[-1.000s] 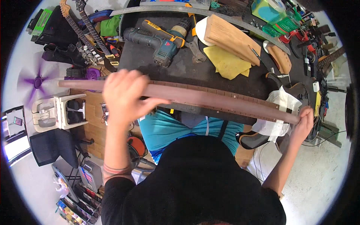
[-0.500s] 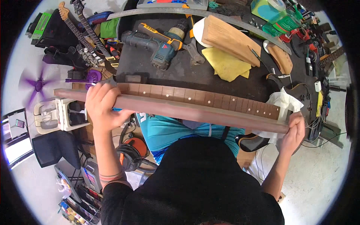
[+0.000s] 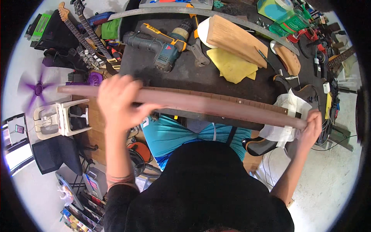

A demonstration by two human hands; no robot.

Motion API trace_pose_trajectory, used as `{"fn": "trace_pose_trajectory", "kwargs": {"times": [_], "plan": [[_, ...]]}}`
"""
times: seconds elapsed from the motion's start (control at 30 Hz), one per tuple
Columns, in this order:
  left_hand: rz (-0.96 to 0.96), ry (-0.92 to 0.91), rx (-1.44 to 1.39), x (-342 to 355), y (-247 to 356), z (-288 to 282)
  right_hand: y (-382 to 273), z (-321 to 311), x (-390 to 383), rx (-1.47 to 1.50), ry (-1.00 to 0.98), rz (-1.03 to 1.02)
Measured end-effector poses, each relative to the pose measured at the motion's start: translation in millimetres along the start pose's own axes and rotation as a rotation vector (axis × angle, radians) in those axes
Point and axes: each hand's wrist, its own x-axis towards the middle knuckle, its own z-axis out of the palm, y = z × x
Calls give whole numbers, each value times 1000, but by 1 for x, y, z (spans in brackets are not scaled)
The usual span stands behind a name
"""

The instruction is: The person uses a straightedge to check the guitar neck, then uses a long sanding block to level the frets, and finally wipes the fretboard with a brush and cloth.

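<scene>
A long reddish-brown beam (image 3: 208, 107) lies across the picture, along and over a guitar neck's dark fretboard (image 3: 255, 103) with pale dot inlays, covering most of it. My left hand (image 3: 119, 96), blurred by motion, is closed over the beam toward its left end, thumb on the near side. Around the right end wraps my right hand (image 3: 312, 125), also a little smeared. Near that hand, white paper (image 3: 288, 104) covers part of the dark guitar body (image 3: 261, 147). Whether the beam's underside touches the fretboard is hidden.
On the dark workbench (image 3: 185, 79) lie a cordless drill (image 3: 166, 54), a yellow cloth (image 3: 234, 65), a wooden block (image 3: 235, 40) and a long metal ruler (image 3: 174, 10). Guitars (image 3: 91, 33) stand at the far left. A purple fan (image 3: 38, 89) spins beside a white chair (image 3: 48, 120).
The beam has slid to the right along the neck, with both hands moving along with it. Its near edge sits slightly farther away, and less of the fretboard shows.
</scene>
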Motion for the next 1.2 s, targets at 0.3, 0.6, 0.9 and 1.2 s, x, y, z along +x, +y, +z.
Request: {"fn": "trace_pose_trajectory", "kwargs": {"times": [0.3,0.6,0.9,1.2], "plan": [[-17,-44,12,0,-33,-15,-40,32,-4,159,-107,-51],[28,2,-7,15,-15,2,-7,8,7,146,-74,-7],[16,-16,-69,32,29,24,16,-18,27,52,-5,88],[-33,-68,-13,16,18,5,1,-6,9,168,-35,41]]}}
